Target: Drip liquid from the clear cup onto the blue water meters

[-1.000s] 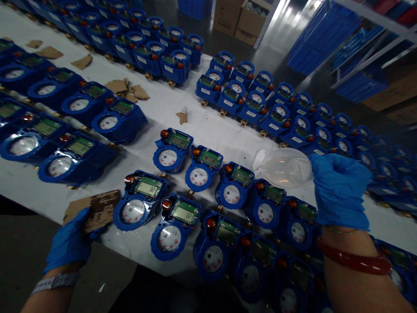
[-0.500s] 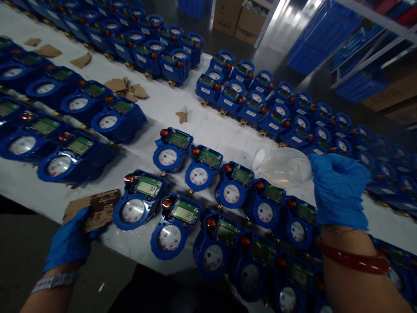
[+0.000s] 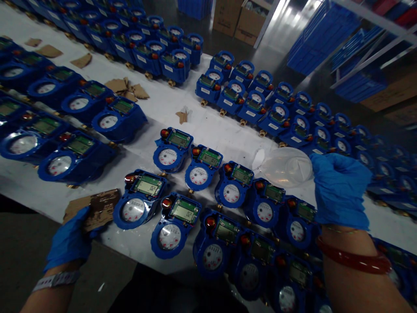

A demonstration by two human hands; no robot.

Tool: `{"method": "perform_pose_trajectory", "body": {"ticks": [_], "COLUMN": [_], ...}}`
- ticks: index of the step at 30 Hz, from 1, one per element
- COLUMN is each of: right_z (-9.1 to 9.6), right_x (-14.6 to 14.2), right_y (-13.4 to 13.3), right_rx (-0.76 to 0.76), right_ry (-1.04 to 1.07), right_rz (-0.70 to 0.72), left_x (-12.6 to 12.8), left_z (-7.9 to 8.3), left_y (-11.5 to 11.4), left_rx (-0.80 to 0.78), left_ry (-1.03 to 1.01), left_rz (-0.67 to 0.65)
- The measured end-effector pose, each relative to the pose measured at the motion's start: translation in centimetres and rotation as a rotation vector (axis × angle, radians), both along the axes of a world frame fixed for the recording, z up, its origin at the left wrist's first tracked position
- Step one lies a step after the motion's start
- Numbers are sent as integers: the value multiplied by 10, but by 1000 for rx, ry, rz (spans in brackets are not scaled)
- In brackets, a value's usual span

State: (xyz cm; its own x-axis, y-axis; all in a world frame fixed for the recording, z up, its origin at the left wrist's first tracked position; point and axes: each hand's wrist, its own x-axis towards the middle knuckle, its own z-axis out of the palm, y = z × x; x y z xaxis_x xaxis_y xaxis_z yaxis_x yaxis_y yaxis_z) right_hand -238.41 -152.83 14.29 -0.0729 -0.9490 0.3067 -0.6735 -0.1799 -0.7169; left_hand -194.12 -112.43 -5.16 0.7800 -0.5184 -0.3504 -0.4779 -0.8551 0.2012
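My left hand (image 3: 70, 241), in a blue glove, is closed on the near edge of a cardboard piece (image 3: 93, 208) smeared with a glossy dark brown substance. That cardboard lies at the table's front edge, beside a blue water meter (image 3: 140, 198) with a lit display. My right hand (image 3: 340, 189), also gloved in blue, is a closed fist against a translucent plastic container (image 3: 286, 167), which is tilted above the right-hand meters. Its fingers curl away from view, around the container's near end. Two rows of blue meters with open tops, round dials and green circuit boards stand between the hands.
More blue meters (image 3: 234, 93) line the table's far side, and others (image 3: 74, 152) stand at the left. Torn cardboard scraps (image 3: 125, 89) lie on the white table cover (image 3: 169, 102). Blue crates (image 3: 321, 34), cardboard boxes (image 3: 239, 21) and a shelf stand beyond.
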Motion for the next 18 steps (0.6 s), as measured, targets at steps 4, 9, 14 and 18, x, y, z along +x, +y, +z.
{"method": "perform_pose_trajectory", "body": {"ticks": [4, 9, 14, 18], "right_z": [2, 3, 2, 4], "right_x": [2, 4, 3, 3], "right_y": [1, 1, 1, 2], "right_rx": [4, -1, 7, -10], "right_ry": [8, 25, 17, 19], "right_rz": [2, 9, 0, 17], "left_x": [3, 7, 9, 11], "left_z": [-3, -12, -17, -20], "left_y": [2, 9, 15, 17], "left_rx": [5, -15, 0, 24], "left_ry": [-27, -57, -61, -64], "left_rz": [-61, -99, -97, -110]}}
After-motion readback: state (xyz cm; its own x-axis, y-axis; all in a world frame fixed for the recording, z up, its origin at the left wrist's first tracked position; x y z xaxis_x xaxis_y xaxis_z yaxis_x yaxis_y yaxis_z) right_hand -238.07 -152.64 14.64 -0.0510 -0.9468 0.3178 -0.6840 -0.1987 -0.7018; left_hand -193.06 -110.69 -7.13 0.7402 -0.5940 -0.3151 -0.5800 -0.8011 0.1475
